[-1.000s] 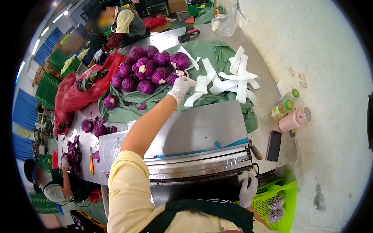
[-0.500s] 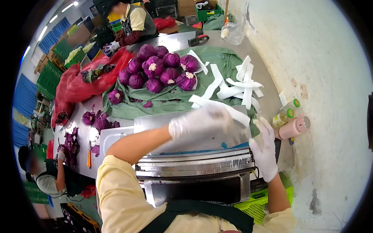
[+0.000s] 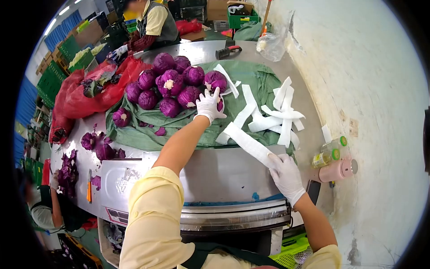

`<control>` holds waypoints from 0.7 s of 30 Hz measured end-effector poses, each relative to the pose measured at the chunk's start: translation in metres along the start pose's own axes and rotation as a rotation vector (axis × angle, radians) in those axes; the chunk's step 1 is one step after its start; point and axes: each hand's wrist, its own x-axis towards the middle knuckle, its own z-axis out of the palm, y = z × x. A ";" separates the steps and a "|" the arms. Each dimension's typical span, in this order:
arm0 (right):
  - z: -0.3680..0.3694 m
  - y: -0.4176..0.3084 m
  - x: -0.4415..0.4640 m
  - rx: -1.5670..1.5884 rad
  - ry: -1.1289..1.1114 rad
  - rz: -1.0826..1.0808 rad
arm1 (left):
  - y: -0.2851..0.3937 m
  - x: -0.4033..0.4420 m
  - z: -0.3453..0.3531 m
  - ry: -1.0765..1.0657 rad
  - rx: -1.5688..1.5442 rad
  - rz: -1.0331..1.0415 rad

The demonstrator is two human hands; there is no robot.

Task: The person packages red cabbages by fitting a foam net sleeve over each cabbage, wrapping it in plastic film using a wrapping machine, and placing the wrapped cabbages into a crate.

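My left hand, in a white glove, reaches over the green cloth with its fingers spread around a purple cabbage at the right front of the pile. The hand covers most of that cabbage. More purple cabbages are heaped beside it, some with pale cut stems. In my right hand, also gloved, one end of a white foam strip is pinched between thumb and fingers. Its other end points up and left over the cloth. Several similar white strips lie crossed to the right.
A metal wrapping machine stands in front of me. Bottles and a pink flask sit by the right wall. An orange-handled knife lies left, near loose leaves. Co-workers stand at the left and far side.
My left hand has swung from above the machine forward to the cabbage. My right hand has closed on the foam strip, whose end has shifted downward.
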 end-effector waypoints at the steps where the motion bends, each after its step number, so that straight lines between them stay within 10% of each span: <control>1: 0.000 0.002 -0.002 -0.027 0.017 -0.006 | 0.002 0.000 0.001 -0.002 0.066 -0.007; 5: -0.004 0.009 -0.014 -0.059 0.038 -0.009 | 0.000 -0.005 -0.017 -0.024 -0.085 -0.087; 12: -0.061 -0.010 -0.059 1.168 0.043 0.477 | -0.079 -0.111 -0.118 0.206 -0.439 0.031; 21: -0.051 -0.073 -0.120 1.144 -0.190 0.330 | -0.203 -0.327 -0.169 0.455 -0.328 -0.211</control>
